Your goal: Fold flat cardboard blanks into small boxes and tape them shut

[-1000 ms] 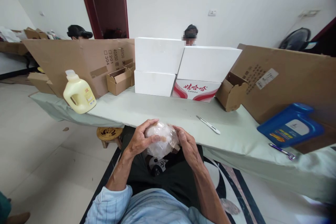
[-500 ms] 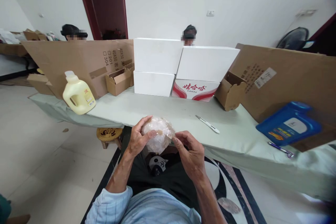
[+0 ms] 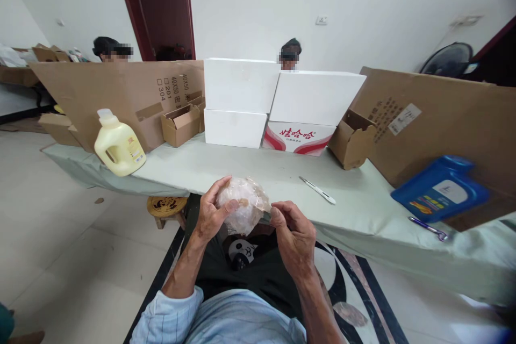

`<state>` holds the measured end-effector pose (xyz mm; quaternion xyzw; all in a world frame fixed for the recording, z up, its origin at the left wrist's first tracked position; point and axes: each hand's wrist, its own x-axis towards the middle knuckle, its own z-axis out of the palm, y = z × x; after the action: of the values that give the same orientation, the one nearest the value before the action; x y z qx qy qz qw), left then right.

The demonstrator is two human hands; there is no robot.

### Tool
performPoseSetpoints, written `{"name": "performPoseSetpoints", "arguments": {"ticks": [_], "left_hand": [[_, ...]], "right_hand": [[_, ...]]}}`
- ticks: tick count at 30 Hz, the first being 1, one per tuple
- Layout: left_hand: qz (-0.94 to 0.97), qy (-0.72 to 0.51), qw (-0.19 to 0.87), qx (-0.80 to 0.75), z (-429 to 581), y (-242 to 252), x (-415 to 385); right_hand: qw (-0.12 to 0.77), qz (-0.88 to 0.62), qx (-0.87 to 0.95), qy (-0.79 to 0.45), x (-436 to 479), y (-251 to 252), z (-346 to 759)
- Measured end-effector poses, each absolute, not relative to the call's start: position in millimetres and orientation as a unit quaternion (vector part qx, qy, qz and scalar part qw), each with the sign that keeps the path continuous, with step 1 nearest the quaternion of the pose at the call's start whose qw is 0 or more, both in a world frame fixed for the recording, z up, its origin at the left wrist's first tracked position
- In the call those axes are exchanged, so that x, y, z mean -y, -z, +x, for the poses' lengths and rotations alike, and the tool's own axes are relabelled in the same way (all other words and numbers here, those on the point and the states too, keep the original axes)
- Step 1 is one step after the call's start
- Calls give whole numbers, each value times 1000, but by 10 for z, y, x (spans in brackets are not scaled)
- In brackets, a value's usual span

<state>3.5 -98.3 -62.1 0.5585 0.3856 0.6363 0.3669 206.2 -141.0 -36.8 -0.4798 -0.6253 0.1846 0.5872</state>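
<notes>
My left hand [image 3: 210, 214] is wrapped round a roundish bundle in clear plastic wrap [image 3: 243, 205], thumb pressed on its front. My right hand [image 3: 295, 234] pinches the wrap at the bundle's right edge, fingers curled. I hold it above my lap, just in front of the near edge of the table with the pale green cloth [image 3: 250, 169]. What lies inside the wrap is whitish with brown patches; I cannot name it.
On the table: a yellow jug [image 3: 118, 144] at left, a white pen-like knife [image 3: 317, 190], a blue jug [image 3: 441, 189] lying at right, scissors [image 3: 428, 228], small open cartons [image 3: 181, 123] [image 3: 353, 138], white foam boxes [image 3: 282, 94], cardboard screens. Two people sit behind them. A wooden stool [image 3: 165, 207] stands below.
My right hand has slid off the bundle's side and drawn down to pinch the wrap at its right edge. The bundle has risen slightly in my left hand.
</notes>
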Motion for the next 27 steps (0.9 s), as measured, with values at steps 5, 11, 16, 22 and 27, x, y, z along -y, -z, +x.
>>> {"name": "performPoseSetpoints", "arguments": {"ticks": [5,11,16,22,27], "left_hand": [[556,-640,362,-388,71,624,1006],[559,-645,354,-383,104,654,1032],[579,-655,325,-359,123,636,1073],[592,-655,315,-346,172,633,1095],[569,-651,355,-356,287,668,1109]], "right_hand": [[578,-463,650,-171,1389,382,2020],[597,-471,592,-266,1375,428,1984],[610,-493,505,-361,1306,468,1974],[559,-446,493,-496,1225,408,1995],[584,-444,479,-482,1230,424,1989]]}}
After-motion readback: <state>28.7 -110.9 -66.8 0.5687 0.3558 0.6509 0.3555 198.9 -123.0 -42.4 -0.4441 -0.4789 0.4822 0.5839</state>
